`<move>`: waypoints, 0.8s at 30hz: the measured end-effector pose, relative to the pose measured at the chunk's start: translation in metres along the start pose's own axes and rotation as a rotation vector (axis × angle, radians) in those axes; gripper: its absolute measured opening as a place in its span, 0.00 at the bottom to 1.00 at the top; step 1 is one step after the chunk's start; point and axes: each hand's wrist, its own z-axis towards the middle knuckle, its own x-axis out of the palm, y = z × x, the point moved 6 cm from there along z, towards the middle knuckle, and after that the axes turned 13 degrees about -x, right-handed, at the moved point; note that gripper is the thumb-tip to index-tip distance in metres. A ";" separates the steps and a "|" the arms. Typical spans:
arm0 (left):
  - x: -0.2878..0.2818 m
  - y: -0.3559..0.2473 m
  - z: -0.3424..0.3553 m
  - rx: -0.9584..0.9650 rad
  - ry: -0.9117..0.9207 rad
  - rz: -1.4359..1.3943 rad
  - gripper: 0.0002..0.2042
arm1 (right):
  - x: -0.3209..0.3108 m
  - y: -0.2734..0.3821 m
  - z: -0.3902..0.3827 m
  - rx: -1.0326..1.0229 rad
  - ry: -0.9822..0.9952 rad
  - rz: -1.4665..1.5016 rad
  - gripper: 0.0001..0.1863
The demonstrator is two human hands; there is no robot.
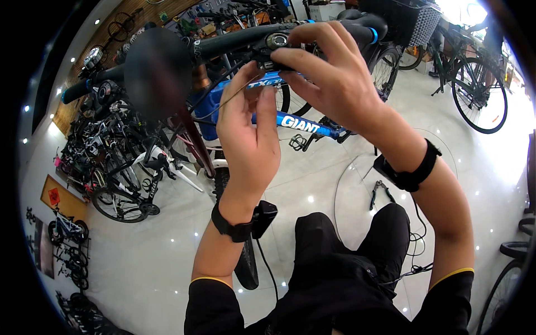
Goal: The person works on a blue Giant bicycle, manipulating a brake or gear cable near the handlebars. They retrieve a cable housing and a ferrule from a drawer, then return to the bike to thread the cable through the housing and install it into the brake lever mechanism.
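Note:
A blue bicycle frame (304, 123) stands before me, its black handlebar (234, 42) crossing the upper part of the head view. On the bar sits a black shifter (277, 41) with a round silver-rimmed cap. My right hand (340, 78) grips this shifter from the right, thumb and fingers around its body. Just below it, my left hand (249, 125) has its fingers curled up near the shifter's underside; whatever is between the fingertips is hidden. A thin brownish cable (239, 91) runs from the shifter down across my left fingers.
A dark blurred oval (158, 73) on a stem blocks the view at left. Cable cutters (381, 194) and a loose long cable (335, 195) lie on the tiled floor. Many bicycles crowd the left; another bicycle (477, 84) stands at right. Both wrists wear strapped boxes with wires.

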 end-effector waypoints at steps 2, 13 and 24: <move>0.000 0.006 0.009 -0.008 -0.034 -0.046 0.15 | 0.006 0.002 -0.004 0.013 -0.006 -0.002 0.13; -0.005 0.018 0.018 0.000 -0.115 -0.016 0.10 | 0.011 0.010 0.006 -0.009 0.080 -0.058 0.08; -0.002 0.012 0.024 -0.093 -0.114 -0.009 0.09 | 0.015 0.010 0.004 -0.003 0.070 0.007 0.09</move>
